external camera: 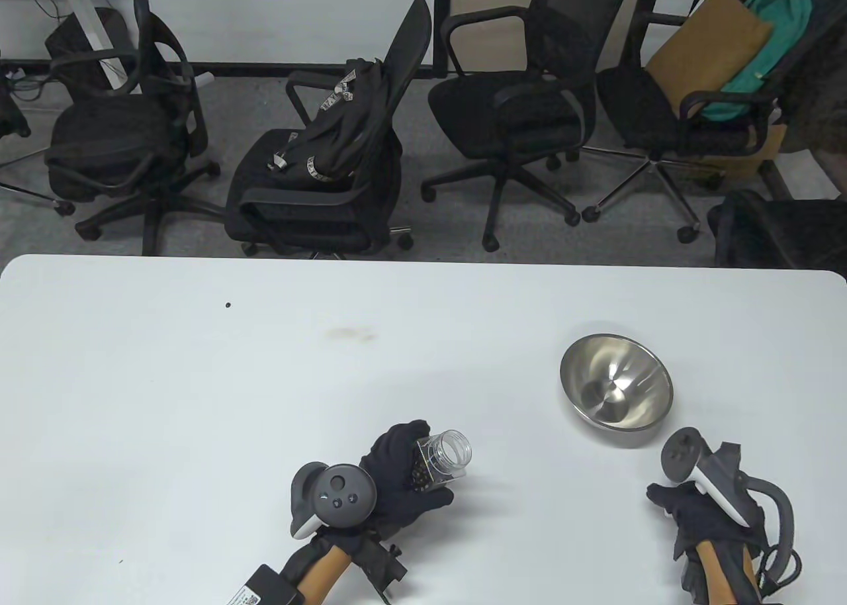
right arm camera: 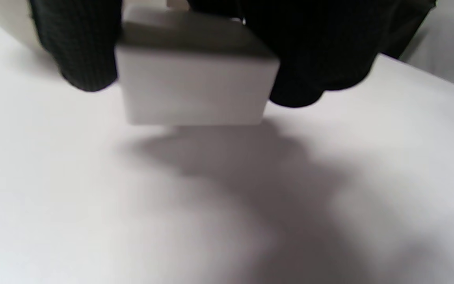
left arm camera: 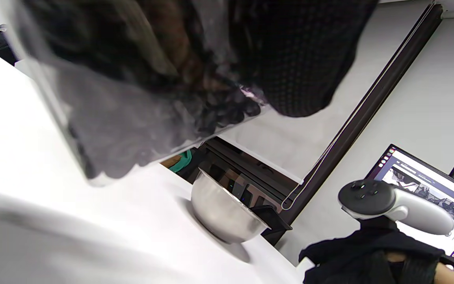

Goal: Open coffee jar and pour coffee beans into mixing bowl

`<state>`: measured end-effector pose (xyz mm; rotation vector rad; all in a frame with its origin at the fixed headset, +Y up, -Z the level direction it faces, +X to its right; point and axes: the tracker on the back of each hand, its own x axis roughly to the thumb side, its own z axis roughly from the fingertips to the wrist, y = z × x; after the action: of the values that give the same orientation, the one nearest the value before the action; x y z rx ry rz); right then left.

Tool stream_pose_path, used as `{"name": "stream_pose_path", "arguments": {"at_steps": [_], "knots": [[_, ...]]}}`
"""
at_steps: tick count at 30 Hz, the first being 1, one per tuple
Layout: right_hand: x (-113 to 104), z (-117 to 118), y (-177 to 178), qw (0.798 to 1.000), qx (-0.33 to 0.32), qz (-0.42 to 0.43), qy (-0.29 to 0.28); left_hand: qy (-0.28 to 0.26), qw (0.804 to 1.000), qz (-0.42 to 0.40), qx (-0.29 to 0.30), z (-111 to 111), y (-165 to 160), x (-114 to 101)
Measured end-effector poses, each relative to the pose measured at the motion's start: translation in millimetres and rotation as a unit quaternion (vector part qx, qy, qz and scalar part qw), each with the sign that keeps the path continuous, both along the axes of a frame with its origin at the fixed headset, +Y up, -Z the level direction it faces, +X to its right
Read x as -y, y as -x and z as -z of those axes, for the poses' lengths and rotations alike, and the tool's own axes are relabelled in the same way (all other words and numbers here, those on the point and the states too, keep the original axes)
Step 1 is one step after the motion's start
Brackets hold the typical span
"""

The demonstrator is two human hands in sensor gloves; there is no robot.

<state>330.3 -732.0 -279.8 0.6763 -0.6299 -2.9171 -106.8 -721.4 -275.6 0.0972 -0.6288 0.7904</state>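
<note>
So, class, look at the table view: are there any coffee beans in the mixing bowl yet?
No: the mixing bowl shows only bare shiny metal inside, while the beans sit in the open jar that the left hand holds.

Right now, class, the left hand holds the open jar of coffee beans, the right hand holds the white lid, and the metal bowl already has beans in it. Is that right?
Not quite. The table view shows the metal bowl with no beans in it. The rest stands: the left hand holds the open jar, and the right hand holds the white lid.
</note>
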Motion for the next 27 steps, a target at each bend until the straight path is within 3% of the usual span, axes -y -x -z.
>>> {"name": "stream_pose_path", "arguments": {"at_steps": [7,11,14,19,22,27], "knots": [[26.0,6.5,-4.8,0.999,0.0,0.001,0.043,0.004,1.0,0.003,-0.001,-0.3,0.2,0.3],[29.5,6.7,-4.8,0.999,-0.005,0.004,0.047,0.004,1.0,0.004,0.0,-0.5,-0.1,0.4],[14.2,1.2,-9.0,0.998,0.004,0.05,0.03,0.004,1.0,0.005,0.001,-0.2,-0.2,0.6],[-32.1,-5.0,-10.3,0.989,-0.008,0.097,-0.113,0.001,1.0,0.001,0.003,0.3,-0.3,0.4],[-46.6,9.8,-5.2,0.979,0.005,0.151,-0.138,0.0,1.0,0.003,0.005,0.6,-1.2,0.7],[-53.9,47.4,-1.9,0.977,0.041,0.154,-0.139,-0.003,1.0,0.003,0.006,0.5,-1.8,0.6]]}}
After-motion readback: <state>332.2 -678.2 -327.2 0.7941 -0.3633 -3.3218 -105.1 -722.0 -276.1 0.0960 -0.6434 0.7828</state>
